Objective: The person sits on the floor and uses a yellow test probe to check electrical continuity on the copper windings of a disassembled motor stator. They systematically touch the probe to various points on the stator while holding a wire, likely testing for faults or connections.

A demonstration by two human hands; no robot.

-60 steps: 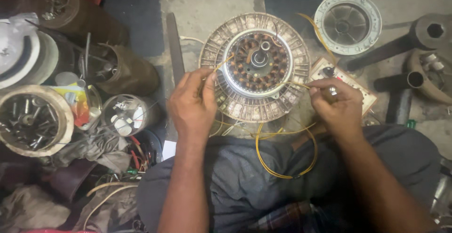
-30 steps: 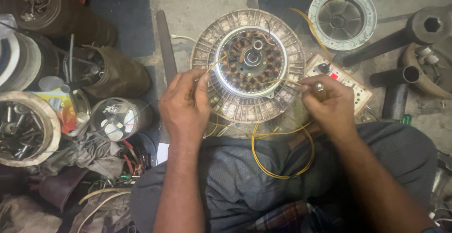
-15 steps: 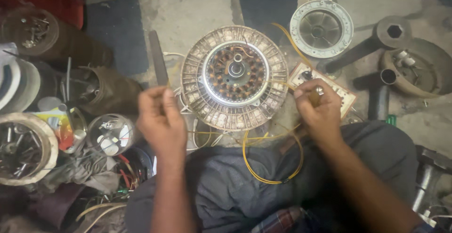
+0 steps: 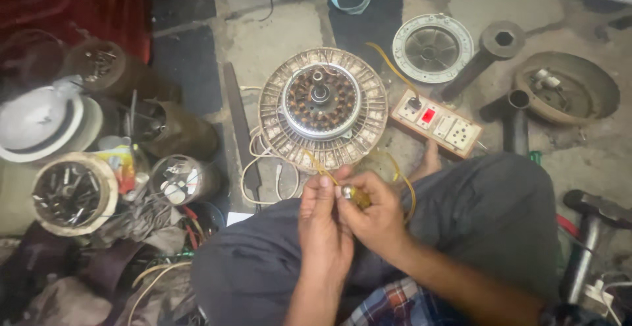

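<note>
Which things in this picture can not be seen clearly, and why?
Head view:
- Yellow wire: its end is hidden between the fingers of the left hand and right hand.
- Hammer: its handle's end is too dark to follow.
- Tin: contents too small and blurred.

The white switch board point(image 4: 436, 122) with its red switch lies on the concrete floor point(image 4: 283, 43). Just above it sits a round white fan cover point(image 4: 432, 47), and to its upper right a dark socket tool point(image 4: 487, 56). Further right rests a shallow brown metal bowl point(image 4: 571, 89). Well to its left stand a brown can point(image 4: 170, 130), a white plate point(image 4: 43, 125) and a tin of small parts point(image 4: 69, 194). A hammer point(image 4: 589, 227) lies to its lower right.
</note>
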